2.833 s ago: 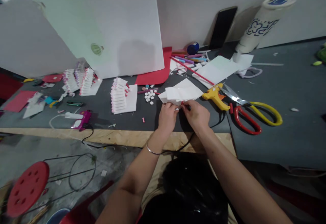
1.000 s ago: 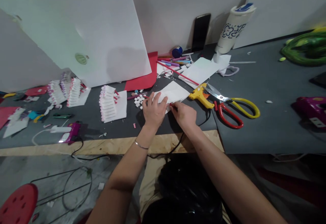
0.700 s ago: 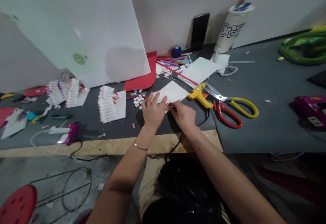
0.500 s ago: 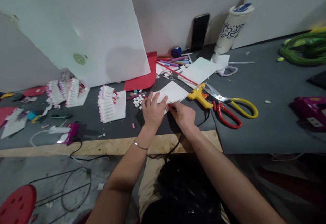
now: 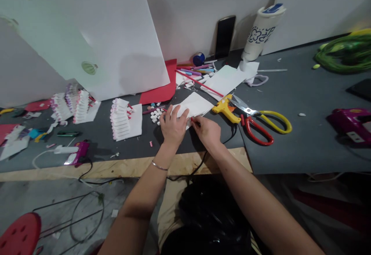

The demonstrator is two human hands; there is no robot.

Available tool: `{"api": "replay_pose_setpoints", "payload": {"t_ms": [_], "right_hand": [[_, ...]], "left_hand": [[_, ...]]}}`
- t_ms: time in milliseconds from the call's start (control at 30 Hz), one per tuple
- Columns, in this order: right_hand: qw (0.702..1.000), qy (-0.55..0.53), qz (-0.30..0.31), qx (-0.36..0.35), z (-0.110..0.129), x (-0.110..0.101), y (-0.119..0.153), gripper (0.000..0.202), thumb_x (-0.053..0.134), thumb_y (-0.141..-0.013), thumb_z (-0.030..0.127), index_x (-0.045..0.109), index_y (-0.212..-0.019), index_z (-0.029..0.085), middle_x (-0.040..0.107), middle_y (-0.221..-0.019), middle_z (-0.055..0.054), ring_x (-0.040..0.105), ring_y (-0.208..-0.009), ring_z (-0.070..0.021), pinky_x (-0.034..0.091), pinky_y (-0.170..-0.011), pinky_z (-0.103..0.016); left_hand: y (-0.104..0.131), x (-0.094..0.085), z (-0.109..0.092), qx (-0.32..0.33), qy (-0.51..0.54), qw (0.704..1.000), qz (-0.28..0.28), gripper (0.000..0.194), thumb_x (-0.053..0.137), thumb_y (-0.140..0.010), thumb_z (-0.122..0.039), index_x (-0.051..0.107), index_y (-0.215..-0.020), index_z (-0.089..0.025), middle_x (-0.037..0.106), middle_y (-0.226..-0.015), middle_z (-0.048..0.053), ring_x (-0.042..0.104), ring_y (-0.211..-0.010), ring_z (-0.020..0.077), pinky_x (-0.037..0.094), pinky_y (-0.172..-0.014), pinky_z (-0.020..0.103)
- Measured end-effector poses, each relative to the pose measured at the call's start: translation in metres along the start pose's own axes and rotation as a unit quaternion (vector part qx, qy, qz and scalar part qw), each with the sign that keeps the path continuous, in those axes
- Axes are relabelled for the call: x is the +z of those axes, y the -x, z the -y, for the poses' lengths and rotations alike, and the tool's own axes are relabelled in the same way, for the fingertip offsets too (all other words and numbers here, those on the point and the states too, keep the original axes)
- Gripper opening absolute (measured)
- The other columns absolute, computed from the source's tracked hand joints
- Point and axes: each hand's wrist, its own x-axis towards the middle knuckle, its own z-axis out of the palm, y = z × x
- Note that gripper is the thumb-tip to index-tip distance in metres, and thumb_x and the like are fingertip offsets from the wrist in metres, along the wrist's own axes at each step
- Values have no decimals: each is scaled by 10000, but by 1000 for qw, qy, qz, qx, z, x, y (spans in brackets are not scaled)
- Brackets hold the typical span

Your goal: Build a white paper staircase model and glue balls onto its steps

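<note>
My left hand (image 5: 174,126) lies with spread fingers on a small stack of white paper (image 5: 194,103) at the middle of the desk. At the lower right edge of that paper, my right hand (image 5: 207,130) pinches a small red piece (image 5: 191,119), largely covered by the fingertips. Small white discs (image 5: 155,115) lie just left of my left hand. Right of the paper are a yellow glue gun (image 5: 226,109) and large scissors with one red and one yellow handle (image 5: 274,119).
White folded pieces on card (image 5: 135,121) lie to the left. Behind are pens (image 5: 199,69), a phone (image 5: 225,37), a white tumbler (image 5: 262,34) and a leaning white board (image 5: 121,34). A purple device (image 5: 352,125) sits far right.
The whole view has shifted slightly. Both hands keep nearly the same place on the paper, with the right fingertips still at its lower right edge.
</note>
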Motion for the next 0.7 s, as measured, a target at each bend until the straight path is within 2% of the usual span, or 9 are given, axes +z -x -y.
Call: {"api": "replay_pose_setpoints", "payload": {"t_ms": [500, 700], "right_hand": [[1000, 2, 8, 29, 4, -2, -4, 256, 497, -945, 392, 722, -993, 280, 772, -910, -32, 694, -827, -211, 309, -546, -266], [1000, -1, 9, 21, 5, -3, -4, 229, 512, -938, 367, 711, -1004, 276, 767, -960, -33, 693, -855, -210, 343, -565, -261]], "left_hand": [[-1, 3, 0, 11, -18, 1000, -18, 323, 470, -964, -346, 652, -1229, -314, 644, -1313, 99, 510, -1304, 301, 367, -1006, 476], [0, 3, -1, -1, 1, 1000, -10, 350, 470, -962, -352, 627, -1273, -314, 621, -1344, 102, 470, -1346, 297, 337, -1071, 486]]}}
